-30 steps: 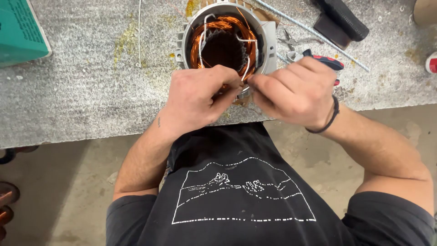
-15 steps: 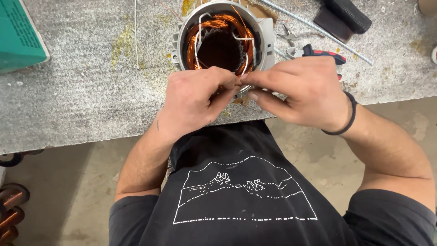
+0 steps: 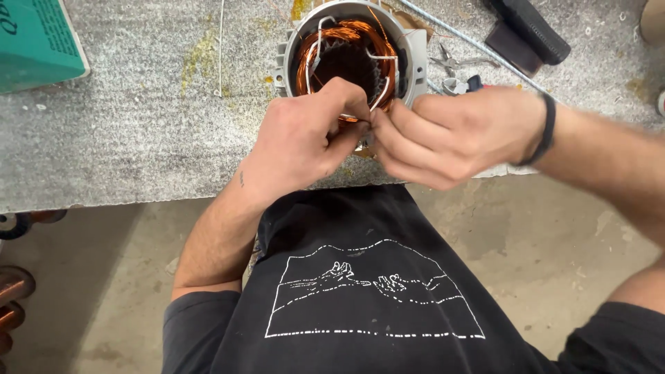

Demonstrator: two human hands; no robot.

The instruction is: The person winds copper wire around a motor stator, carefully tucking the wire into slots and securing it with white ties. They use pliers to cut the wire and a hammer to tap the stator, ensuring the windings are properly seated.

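Two hands pinch thin wire at the near rim of a motor stator on a grey worktop.

Head view: the stator (image 3: 346, 59), a round grey metal housing with copper windings inside, stands at the near edge of the worktop (image 3: 125, 131), just far of both hands. The left hand (image 3: 305, 142) and right hand (image 3: 450, 135) meet fingertip to fingertip at the stator's near rim; the fingers (image 3: 388, 138) of both are clenched together in a pinch on a thin pale wire (image 3: 377, 104) that loops up out of the windings. A dark band circles the right wrist. Far right lie a threaded rod (image 3: 478, 45), pliers (image 3: 454, 66) and a black block (image 3: 530, 28); a teal box (image 3: 34, 41) sits far left.
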